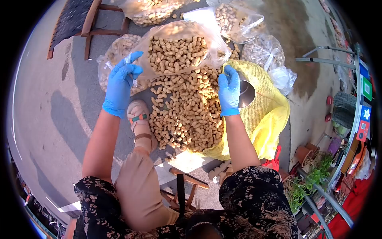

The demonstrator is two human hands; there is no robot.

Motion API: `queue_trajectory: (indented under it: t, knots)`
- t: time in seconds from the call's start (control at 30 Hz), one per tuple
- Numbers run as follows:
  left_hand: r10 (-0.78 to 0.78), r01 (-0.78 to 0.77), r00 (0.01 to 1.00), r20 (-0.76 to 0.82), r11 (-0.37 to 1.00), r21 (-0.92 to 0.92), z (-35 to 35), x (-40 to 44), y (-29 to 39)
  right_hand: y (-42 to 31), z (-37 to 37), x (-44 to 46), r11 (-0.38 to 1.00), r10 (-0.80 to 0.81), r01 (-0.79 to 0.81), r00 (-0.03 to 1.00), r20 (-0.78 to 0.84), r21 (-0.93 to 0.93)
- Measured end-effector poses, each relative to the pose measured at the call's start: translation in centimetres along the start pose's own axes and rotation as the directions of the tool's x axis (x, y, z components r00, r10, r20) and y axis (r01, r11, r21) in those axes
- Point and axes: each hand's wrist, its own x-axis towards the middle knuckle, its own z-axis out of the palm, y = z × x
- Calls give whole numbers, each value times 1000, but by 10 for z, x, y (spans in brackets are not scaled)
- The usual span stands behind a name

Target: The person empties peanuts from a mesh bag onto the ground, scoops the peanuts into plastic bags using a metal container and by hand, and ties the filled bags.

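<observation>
A clear plastic bag (144,55) filled with peanuts (177,53) lies with its wide mouth toward me. My left hand (119,85), in a blue glove, is closed at the left edge of that bag, thumb and fingers on the film. At its right edge my right hand (229,92), also gloved in blue, is closed with the fingertips by the bag's corner. A metal cup (247,94) is right beside the right hand, which hides part of it. Loose peanuts (187,115) are heaped below the bag, beside a yellow mesh sack (264,107).
More bags of peanuts stand around: one at the far end (153,14), one at left (119,47), one at right (262,51). A wooden chair (88,32) is at upper left. Potted plants (304,187) and a metal-framed stall (350,139) line the right side.
</observation>
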Motion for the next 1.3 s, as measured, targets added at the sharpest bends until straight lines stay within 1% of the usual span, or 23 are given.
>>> queue_trajectory:
  t: [0.07,0.1,0.17,0.27,0.3,0.33,0.37,0.4,0.43,0.5,0.57,0.6,0.7,0.8,0.83,0.87,0.93,0.97,1.03,1.1,1.17,1.2,1.3]
  knots:
    - [-6,3,997,75,999,42,-12,8,1,25,7,-39,998,-43,41,998,-42,-36]
    - [70,-62,995,-69,993,105,-6,6,1,35,8,-55,988,-55,55,998,6,-143]
    - [230,-149,914,-333,957,251,14,-9,-4,53,10,-81,932,-51,84,994,101,-354]
    - [435,-292,890,-137,773,563,15,-43,-38,77,14,-86,757,-131,128,990,43,-640]
    - [145,-109,989,-32,855,507,10,-57,-59,90,12,-80,710,-97,103,994,48,-696]
    - [-157,97,984,88,876,472,4,-67,-82,93,14,-75,724,-24,20,1000,3,-690]
    - [-460,367,885,65,778,511,10,-68,-97,96,18,-70,730,50,-64,998,-40,-680]
    - [-714,591,699,29,600,539,15,-66,-114,98,22,-63,732,121,-143,989,-80,-667]
    - [-630,504,777,-10,611,610,6,-60,-143,93,23,-55,696,193,-205,976,-96,-688]
    - [-428,324,902,-56,586,743,-9,-34,-200,102,27,-37,754,184,-212,977,-111,-622]
    - [-447,528,843,-298,585,616,6,-2,-201,105,31,-26,777,222,-266,964,-148,-570]
    - [-456,613,790,-411,580,536,16,8,-200,107,33,-27,750,213,-272,962,-169,-603]
    - [-489,744,666,-563,388,543,51,21,-186,115,43,-26,682,131,-275,957,-257,-678]
    - [-456,698,708,-540,566,438,66,28,-207,85,47,-29,641,424,-514,856,-295,-570]
    - [-486,728,681,-548,534,430,66,29,-208,84,52,-36,640,350,-500,865,-358,-583]
    - [-486,711,697,-528,564,420,67,27,-209,82,50,-37,682,404,-519,855,-325,-516]
    - [-475,672,732,-488,618,408,60,25,-222,94,47,-38,778,319,-427,900,-296,-461]
    - [-501,704,700,-509,607,369,57,27,-231,99,46,-39,807,294,-399,911,-291,-434]
    - [-539,711,698,-471,597,370,62,18,-219,106,47,-40,856,251,-356,920,-299,-375]
    - [-568,705,703,-427,637,313,67,8,-214,111,49,-43,841,260,-366,920,-294,-399]
    - [-522,675,732,-437,643,362,58,12,-234,107,47,-42,790,299,-400,913,-276,-465]
    - [-497,659,746,-442,645,387,58,13,-234,110,44,-39,787,321,-419,905,-279,-453]
    - [-542,691,720,-433,619,373,62,14,-227,118,35,-24,771,403,-487,872,-277,-410]
